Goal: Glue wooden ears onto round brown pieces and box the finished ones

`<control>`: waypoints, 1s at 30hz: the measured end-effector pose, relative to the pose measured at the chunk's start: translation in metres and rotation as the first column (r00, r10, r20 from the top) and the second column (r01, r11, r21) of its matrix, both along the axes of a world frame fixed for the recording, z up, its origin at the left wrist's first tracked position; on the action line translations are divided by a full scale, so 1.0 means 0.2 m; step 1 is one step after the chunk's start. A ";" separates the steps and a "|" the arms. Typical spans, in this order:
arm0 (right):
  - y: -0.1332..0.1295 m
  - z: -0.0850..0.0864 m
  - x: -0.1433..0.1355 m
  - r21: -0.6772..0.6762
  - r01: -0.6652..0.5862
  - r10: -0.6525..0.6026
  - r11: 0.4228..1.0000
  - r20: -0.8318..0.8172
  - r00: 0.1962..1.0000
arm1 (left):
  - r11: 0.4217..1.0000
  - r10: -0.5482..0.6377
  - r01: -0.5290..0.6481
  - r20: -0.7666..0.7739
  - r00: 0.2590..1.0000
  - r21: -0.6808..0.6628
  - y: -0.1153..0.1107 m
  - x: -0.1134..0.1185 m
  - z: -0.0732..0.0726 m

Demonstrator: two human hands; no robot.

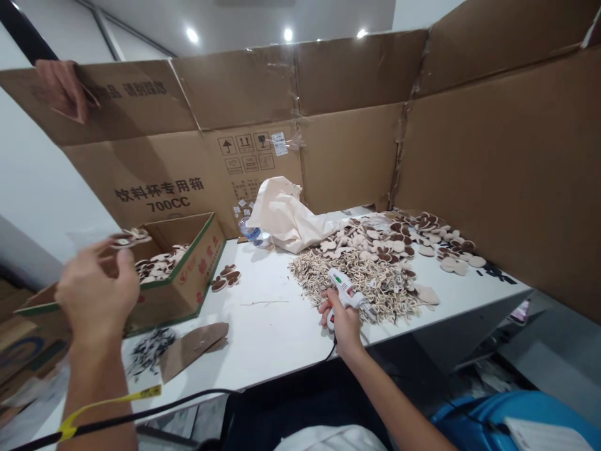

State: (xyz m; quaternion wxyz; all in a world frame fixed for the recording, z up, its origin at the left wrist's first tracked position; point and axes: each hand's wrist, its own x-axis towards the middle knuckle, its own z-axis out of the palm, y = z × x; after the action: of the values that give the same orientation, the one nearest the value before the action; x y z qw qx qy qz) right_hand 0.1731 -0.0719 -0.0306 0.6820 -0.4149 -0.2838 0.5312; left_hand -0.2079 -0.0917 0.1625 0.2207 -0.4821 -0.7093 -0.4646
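My right hand (346, 322) is wrapped round the handle of a white hot glue gun (344, 288), whose nozzle points right over a heap of thin pale strings (375, 282). Raised at the left, my left hand (101, 288) pinches a brown-and-white felt piece (131, 238) above an open cardboard box (201, 263). Similar felt pieces (162, 263) fill part of that box. On the table between box and strings lie a few brown felt pieces (226, 277) and one loose string (263, 303).
Tall cardboard sheets (347, 150) wall the table's back and right. A cream bag (286, 216), a plastic bottle (253, 233) and piled felt shapes (375, 241) stand before them. Black scraps (150, 351) and brown card (195, 344) lie front left. Another person's hand (66, 88) rests over the cardboard's top edge.
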 end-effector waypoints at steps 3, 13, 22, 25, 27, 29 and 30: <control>0.00 0.00 0.00 0.000 -0.001 0.001 1.000 0.010 1.000 | 0.982 0.182 -0.190 -0.237 0.954 -0.011 0.08 -0.04 -0.06; 0.01 -0.03 0.02 0.020 -0.014 0.013 1.000 0.059 0.998 | 0.993 -0.121 0.111 -0.379 0.917 -0.049 0.26 0.43 -0.33; 0.01 -0.01 0.01 -0.027 -0.035 0.037 0.999 0.051 0.998 | 0.632 -0.224 -0.030 -0.220 0.950 -0.774 0.62 0.36 -0.57; 0.01 -0.01 0.01 -0.022 -0.038 0.039 0.999 0.050 0.998 | 0.602 -0.240 -0.040 -0.229 0.944 -0.798 0.65 0.36 -0.63; 0.01 -0.01 0.01 -0.025 -0.035 0.037 0.999 0.050 0.998 | 0.605 -0.251 -0.022 -0.217 0.944 -0.796 0.66 0.37 -0.65; 0.01 -0.01 0.01 -0.025 -0.034 0.035 0.999 0.048 0.998 | 0.613 -0.270 0.002 -0.207 0.940 -0.790 0.66 0.37 -0.66; 0.01 -0.01 0.01 -0.024 -0.033 0.034 0.999 0.047 0.998 | 0.629 -0.280 0.015 -0.208 0.937 -0.778 0.66 0.37 -0.67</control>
State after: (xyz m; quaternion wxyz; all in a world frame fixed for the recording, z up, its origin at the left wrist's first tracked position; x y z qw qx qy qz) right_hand 0.1748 -0.0701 -0.0332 0.6612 -0.4305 -0.3004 0.5360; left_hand -0.1340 0.0408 0.0281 0.0649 -0.6536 -0.7520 -0.0558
